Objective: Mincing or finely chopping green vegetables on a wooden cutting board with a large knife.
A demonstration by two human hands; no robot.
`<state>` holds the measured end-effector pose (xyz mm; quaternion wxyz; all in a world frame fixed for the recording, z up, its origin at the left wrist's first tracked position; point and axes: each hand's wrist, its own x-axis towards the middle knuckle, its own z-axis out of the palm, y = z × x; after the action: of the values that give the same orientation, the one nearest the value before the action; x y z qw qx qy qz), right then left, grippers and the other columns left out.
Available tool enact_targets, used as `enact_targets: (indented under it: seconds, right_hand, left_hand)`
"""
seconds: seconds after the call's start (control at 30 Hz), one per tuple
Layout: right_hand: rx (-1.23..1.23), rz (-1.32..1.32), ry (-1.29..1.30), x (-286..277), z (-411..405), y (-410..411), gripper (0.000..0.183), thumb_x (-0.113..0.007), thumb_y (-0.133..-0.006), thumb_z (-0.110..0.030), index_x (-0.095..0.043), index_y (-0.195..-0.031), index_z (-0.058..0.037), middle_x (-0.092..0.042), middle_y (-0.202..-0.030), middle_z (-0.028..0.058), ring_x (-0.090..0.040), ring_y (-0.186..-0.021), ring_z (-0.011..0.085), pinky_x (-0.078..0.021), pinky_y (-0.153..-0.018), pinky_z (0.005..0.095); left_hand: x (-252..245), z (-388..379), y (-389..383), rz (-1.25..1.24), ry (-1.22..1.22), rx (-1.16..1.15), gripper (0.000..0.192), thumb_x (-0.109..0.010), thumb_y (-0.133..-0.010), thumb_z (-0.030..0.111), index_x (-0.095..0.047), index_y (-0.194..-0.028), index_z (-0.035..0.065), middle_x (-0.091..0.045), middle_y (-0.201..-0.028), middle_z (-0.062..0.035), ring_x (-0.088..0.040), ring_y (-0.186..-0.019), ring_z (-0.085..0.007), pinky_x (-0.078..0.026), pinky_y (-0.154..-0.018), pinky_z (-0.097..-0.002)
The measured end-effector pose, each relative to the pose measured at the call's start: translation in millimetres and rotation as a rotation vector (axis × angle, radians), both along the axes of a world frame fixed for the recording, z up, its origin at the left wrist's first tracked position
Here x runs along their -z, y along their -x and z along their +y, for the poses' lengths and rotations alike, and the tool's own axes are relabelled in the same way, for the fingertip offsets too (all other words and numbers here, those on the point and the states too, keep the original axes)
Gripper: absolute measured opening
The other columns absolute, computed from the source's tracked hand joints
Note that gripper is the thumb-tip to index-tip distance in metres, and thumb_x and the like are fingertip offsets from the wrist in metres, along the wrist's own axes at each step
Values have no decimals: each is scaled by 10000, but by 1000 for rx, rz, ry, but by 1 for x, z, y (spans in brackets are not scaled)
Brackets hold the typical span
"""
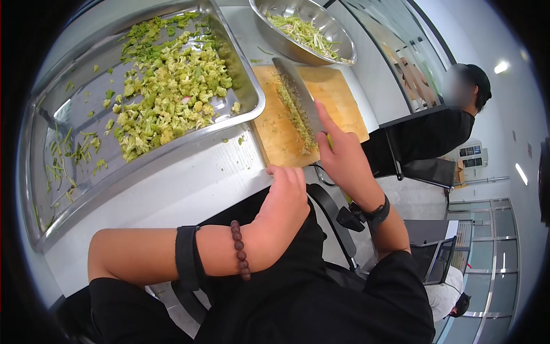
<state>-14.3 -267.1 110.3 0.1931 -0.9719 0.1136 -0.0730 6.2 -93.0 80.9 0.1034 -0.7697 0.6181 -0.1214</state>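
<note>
My right hand (343, 159) grips a wide-bladed kitchen knife (303, 94), its index finger laid along the blade. Only a bit of yellow-green handle shows beneath the fingers. The blade lies low over a wooden cutting board (335, 94), alongside a long strip of finely chopped green vegetable (294, 112). At the board's near edge is my left hand (285, 193), fingers bent and close together; whether they grip the edge is hidden. Left of the board, a large steel tray (245, 114) holds cut cauliflower florets (172, 94), chopped green leaves (146, 36) and scattered stem pieces (81, 148).
A steel bowl (352, 53) with cut pale green stems (305, 32) stands beyond the board. Green scraps dot the white table (206, 159). A person in black (421, 133) sits at the right beside a chair (429, 172); another person in white (447, 292) is farther back.
</note>
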Motion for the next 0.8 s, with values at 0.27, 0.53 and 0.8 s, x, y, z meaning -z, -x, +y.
enact_targets:
  seconds: [0.27,0.53,0.8]
  right_hand:
    - [-63,45,172,17,-14,4,642,-528,-890,-35,-356,-1507,-90,-568,-616,236,-578,-549,418,-461,-567,496]
    - [-69,40,121,1,-18,4,639,-538,-890,-36,-371,-1503,-104,-564,-622,244,-573,-551,423,-456,-576,501]
    - [-38,9,79,10,-30,8,646,-538,-891,-51,-378,-1506,-163,-582,-671,273,-587,-610,442,-478,-631,500]
  left_hand:
    - [0,0,-1,-3,-16,8,160,-625,-777,168,-748,-830,79,-522,-829,-55,-517,-844,-219,-379,-735,-343]
    - [1,0,0,11,4,-5,153,-621,-774,163,-745,-807,79,-509,-817,-54,-505,-832,-218,-373,-726,-341]
    - [-1,0,0,24,-17,0,162,-619,-775,168,-745,-820,77,-505,-817,-55,-506,-837,-218,-378,-741,-348]
